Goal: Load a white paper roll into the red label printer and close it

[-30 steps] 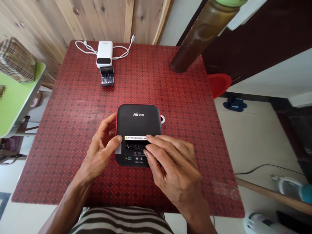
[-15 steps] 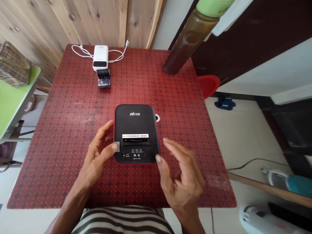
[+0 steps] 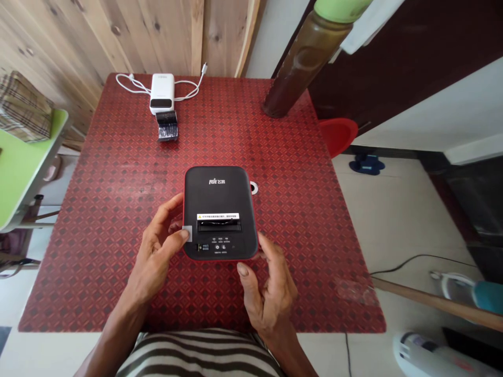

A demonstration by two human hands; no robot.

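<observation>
A black receipt printer (image 3: 218,196) with red sides lies on the table in front of me. It has a white warning strip above a dark paper slot (image 3: 219,225), and small buttons sit near its front edge. My left hand (image 3: 159,246) holds its left side, thumb on a small greyish patch (image 3: 188,234) at the edge and fingers along the side. My right hand (image 3: 267,283) is at the front right corner. Its fingertips are against or just beside the right side, the thumb apart from the front edge; nothing is in its grasp.
On the red patterned table (image 3: 129,162) lie a white power bank (image 3: 162,89), a white cable (image 3: 192,89) and a crumpled black strip (image 3: 167,126). A tall brown bottle (image 3: 302,63) stands at the back right. A white ring (image 3: 255,188) shows beside the printer.
My right hand has left the paper slot, where its fingers were on a dark strip, and moved to the front right corner. My left hand stays on the printer's left side.
</observation>
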